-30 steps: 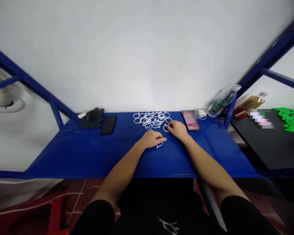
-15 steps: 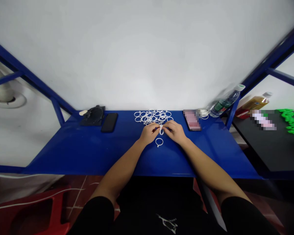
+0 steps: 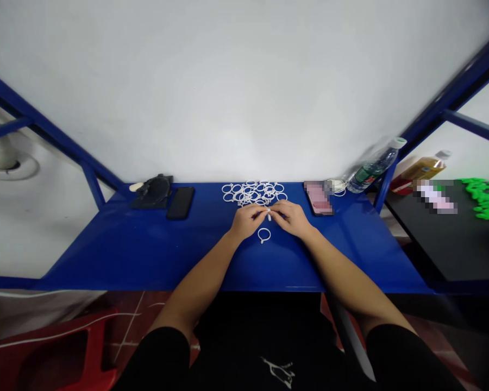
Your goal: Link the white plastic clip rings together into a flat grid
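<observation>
Between my fingertips, above the blue table, is a small white plastic ring [image 3: 269, 216], seen nearly edge-on and partly covered. My left hand [image 3: 245, 221] pinches it from the left, and my right hand [image 3: 292, 219] pinches it from the other side. Just below my hands a single white ring [image 3: 264, 234] lies flat, with a small knob on its near edge. Beyond my fingers, several more white rings [image 3: 250, 191] lie in an overlapping heap by the wall.
Left of the heap a black phone [image 3: 180, 203] lies beside a dark crumpled item [image 3: 155, 191]. To the right are another phone [image 3: 318, 199], a white cable [image 3: 339, 187] and a plastic bottle [image 3: 370, 169]. Green pieces [image 3: 487, 200] cover part of a black side table [image 3: 444, 244].
The ring between my hands has turned, so its loop now looks narrower and less of it shows. Both hands stay almost in place, and the view has shifted slightly.
</observation>
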Tool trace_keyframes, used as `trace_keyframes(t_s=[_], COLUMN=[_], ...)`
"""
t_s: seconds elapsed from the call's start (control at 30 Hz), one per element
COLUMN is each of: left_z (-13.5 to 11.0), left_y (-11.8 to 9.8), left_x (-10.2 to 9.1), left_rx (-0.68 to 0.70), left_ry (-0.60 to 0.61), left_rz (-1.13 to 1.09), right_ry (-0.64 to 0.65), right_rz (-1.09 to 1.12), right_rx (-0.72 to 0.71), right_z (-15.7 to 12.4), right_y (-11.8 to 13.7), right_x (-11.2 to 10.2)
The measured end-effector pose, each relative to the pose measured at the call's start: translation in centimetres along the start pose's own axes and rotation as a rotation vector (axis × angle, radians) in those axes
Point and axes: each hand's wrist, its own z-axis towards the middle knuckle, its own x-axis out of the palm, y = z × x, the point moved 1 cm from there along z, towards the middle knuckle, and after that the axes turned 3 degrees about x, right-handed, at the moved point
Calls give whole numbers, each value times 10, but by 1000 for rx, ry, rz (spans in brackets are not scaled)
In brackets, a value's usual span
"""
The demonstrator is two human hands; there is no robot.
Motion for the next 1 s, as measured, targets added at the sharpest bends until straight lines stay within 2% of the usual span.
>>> trace_keyframes(t_s=[0.57, 0.7, 0.87, 1.0], left_z=[0, -1, -2, -2], left_y=[-3, -4, -3, 3], left_x=[0, 1, 4, 4], left_rx=[30, 56, 79, -3], left_ry=[91, 56, 65, 119], left_rz=[95, 117, 123, 141], right_ry=[-52, -58, 122, 284], right_rz=[-51, -77, -131, -182], right_rx=[13, 29, 12, 63], right_z=[-2, 0, 3, 2], right_y=[2, 5, -1, -6], right_x=[7, 4, -18, -24])
